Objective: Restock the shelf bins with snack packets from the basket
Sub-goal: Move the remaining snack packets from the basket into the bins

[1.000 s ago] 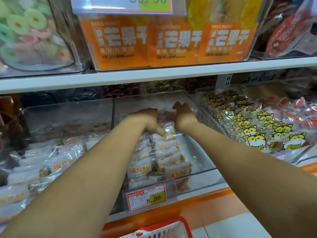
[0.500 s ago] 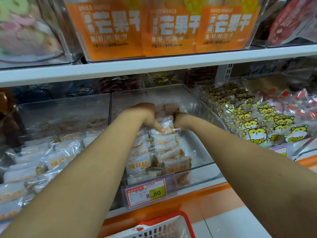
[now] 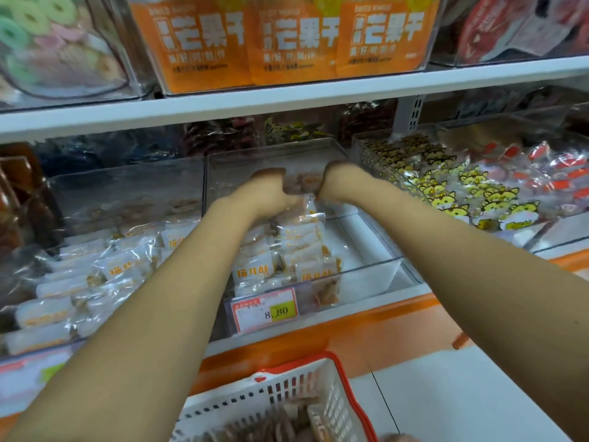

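Shop shelving, lower tier: a clear middle bin [image 3: 369,250] holds a row of snack packets [image 3: 299,250] standing on edge, with a price tag [image 3: 266,309] on its front. The left hand [image 3: 271,194] and right hand [image 3: 331,183] reach to the back of that row. The left thumb touches the rearmost packet, but the fingers are hidden and neither grip can be told. A white, red-rimmed basket [image 3: 322,390] below holds more packets.

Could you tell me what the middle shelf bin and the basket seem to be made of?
Clear middle shelf bin: likely rigid glossy plastic or acrylic; packets show through, walls glint. White slotted basket with red rim: probably moulded plastic, smooth, with regular slots.
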`<action>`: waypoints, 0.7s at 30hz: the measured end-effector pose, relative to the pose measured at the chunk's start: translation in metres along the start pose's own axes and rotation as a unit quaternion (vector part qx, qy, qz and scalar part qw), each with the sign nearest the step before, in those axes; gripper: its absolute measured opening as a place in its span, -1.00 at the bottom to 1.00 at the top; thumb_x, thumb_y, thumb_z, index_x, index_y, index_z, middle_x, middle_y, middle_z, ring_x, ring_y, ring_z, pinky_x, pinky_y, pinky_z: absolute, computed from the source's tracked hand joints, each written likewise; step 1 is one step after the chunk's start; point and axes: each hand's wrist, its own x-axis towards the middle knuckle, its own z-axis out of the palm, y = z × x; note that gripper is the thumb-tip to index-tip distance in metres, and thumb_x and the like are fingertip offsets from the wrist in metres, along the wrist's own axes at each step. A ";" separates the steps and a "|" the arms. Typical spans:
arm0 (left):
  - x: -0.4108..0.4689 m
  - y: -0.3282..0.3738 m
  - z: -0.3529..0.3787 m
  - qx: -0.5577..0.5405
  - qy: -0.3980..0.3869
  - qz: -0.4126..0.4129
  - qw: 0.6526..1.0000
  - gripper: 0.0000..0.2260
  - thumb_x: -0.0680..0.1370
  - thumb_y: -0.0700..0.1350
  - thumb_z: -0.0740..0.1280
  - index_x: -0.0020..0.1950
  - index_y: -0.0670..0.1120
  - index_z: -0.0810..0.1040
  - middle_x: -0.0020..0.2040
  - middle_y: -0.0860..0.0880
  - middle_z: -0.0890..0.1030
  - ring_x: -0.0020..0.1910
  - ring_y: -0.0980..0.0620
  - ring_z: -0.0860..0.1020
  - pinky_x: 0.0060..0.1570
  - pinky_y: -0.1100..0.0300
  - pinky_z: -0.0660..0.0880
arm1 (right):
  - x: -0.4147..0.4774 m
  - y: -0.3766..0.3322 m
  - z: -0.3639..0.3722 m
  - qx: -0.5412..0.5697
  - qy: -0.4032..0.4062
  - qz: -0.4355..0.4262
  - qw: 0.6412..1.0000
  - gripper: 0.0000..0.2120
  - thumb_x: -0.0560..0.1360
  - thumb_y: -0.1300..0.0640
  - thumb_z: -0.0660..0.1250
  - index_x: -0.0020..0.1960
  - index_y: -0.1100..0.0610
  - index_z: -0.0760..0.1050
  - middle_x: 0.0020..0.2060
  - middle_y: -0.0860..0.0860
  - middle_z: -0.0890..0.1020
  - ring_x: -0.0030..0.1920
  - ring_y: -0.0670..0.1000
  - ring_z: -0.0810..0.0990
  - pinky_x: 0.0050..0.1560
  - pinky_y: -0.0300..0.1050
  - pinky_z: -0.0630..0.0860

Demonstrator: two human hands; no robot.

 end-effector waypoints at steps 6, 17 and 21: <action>-0.105 0.017 0.015 -0.150 0.282 0.113 0.941 -0.75 0.57 -0.03 0.28 -0.28 -0.09 0.49 -0.40 0.05 0.49 -0.37 0.10 0.43 -0.31 0.33 0.33 | -0.087 0.005 -0.026 0.125 0.085 -0.059 0.987 -0.62 0.52 -0.06 0.32 -0.34 0.19 0.42 -0.43 0.05 0.45 -0.28 0.07 0.47 -0.38 -0.15 0.29; -0.227 -0.013 0.142 -0.211 0.049 -0.087 0.972 -0.66 0.59 -0.01 0.27 -0.28 -0.22 0.52 -0.37 -0.14 0.52 -0.36 0.01 0.48 -0.35 0.24 0.34 | -0.181 0.033 0.090 0.295 -0.158 -0.031 0.942 -0.70 0.52 0.07 0.37 -0.35 0.17 0.56 -0.45 0.05 0.60 -0.43 -0.02 0.53 -0.28 -0.15 0.55; -0.230 -0.023 0.210 -0.219 -0.043 -0.179 0.958 -0.87 0.59 -0.12 0.27 0.06 -0.10 0.58 0.00 0.03 0.60 0.06 0.01 0.59 -0.06 0.33 0.49 | -0.187 0.045 0.161 0.274 -0.142 0.112 0.945 -0.81 0.51 0.20 0.33 -0.06 0.33 0.61 -0.19 0.18 0.68 -0.20 0.08 0.65 -0.12 -0.07 0.58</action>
